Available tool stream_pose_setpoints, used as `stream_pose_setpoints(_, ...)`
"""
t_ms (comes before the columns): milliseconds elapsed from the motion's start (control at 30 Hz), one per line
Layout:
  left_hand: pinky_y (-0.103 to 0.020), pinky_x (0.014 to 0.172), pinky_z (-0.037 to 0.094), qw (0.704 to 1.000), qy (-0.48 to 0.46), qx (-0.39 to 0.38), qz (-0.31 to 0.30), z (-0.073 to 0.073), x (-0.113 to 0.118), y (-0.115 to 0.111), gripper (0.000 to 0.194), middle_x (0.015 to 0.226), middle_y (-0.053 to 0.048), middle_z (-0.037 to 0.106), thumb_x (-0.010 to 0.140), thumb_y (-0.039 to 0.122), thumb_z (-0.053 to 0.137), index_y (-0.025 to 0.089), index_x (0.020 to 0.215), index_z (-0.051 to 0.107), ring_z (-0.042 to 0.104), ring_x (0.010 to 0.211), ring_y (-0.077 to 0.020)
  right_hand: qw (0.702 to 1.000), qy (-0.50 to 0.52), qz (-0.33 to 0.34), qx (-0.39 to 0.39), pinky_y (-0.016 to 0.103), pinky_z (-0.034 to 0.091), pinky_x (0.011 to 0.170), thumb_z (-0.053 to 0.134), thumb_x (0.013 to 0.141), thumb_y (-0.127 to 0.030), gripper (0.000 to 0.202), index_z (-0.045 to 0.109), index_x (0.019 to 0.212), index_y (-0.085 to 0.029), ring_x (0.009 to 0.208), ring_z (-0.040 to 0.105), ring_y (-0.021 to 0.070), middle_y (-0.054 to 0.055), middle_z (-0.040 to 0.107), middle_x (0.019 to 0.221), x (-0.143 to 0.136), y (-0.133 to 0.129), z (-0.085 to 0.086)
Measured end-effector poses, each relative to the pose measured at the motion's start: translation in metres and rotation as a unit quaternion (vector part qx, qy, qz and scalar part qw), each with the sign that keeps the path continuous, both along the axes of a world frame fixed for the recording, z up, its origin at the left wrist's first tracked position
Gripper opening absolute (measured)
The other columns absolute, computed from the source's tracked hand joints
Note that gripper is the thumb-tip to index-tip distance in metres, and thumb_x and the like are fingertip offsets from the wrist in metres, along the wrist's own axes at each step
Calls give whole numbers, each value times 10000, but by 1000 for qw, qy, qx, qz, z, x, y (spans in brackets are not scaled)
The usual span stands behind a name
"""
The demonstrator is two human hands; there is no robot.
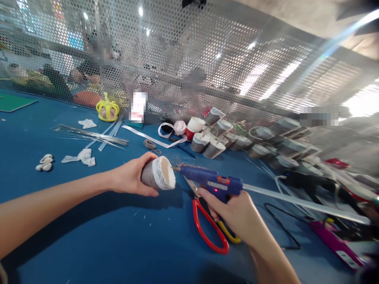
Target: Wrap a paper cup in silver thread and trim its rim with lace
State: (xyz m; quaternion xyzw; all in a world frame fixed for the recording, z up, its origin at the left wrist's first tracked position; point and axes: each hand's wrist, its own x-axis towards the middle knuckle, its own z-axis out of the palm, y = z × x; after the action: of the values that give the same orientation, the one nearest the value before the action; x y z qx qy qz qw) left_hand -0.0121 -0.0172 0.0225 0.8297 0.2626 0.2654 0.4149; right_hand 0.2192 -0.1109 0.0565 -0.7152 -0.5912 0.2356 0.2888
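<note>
Over the counter [118,244], my left fingers [150,192] grip a tilted cup [150,176]; my right fingers [213,202] clasp a glue gun [201,175], nozzle [175,168] near the rim [172,182]. Steady wrists and a light squeeze should favor neat glue.

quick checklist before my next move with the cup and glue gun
1. Cup gripped: ok, the left hand holds it around its side.
2. Glue gun held: ok, in the right hand, nozzle pointing at the cup's rim.
3. Gun powered: ok, its red light is lit.
4. Glue stick loaded: ok, it runs out from the gun's back.
5. Space under the gun clear: not ok, scissors lie beneath it and the right hand.
6. Glue hot enough: cannot tell.
</note>
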Motion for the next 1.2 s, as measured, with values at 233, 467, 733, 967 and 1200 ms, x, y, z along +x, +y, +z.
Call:
stream_pose_setpoints(233,-374,816,438,1000,7,0,5,-1,0,-1,638,1041,-66,541,578,346,730,182,1078,370,533,949,-233,999,-33,8,32,240,436,389,545,700,-452,398,450,392,-219,329,473,119,-11,501,338,0,-1,-4)
stream_pose_setpoints(467,-371,804,439,1000,9,-5,11,1,0,-2,641,1025,-64,546,571,340,731,180,1076,370,537,934,-231,999,-22,7,44,242,424,375,559,701,-435,359,457,430,-223,323,479,125,-24,492,338,-1,0,-4)
stream_pose_setpoints(733,-371,796,444,1000,6,4,7,1,0,-1,633,1019,-60,545,577,349,726,187,1076,372,538,926,-228,999,-14,4,33,245,424,368,556,702,-422,373,422,407,-238,315,463,120,-11,500,346,-3,-1,-1)
stream_pose_setpoints(967,-376,792,447,1000,4,8,8,1,-1,-2,628,1013,-60,549,574,351,727,190,1070,377,542,917,-229,1000,-8,-5,21,250,422,373,580,692,-414,320,530,447,-215,325,467,124,-18,490,348,-3,-1,-2)
stream_pose_setpoints(1200,-375,793,445,1000,8,4,11,1,0,-1,632,1013,-61,547,571,351,726,185,1072,379,541,919,-229,1000,-1,-6,28,253,437,398,590,692,-416,303,545,467,-218,336,483,127,-23,487,357,-2,0,-4)
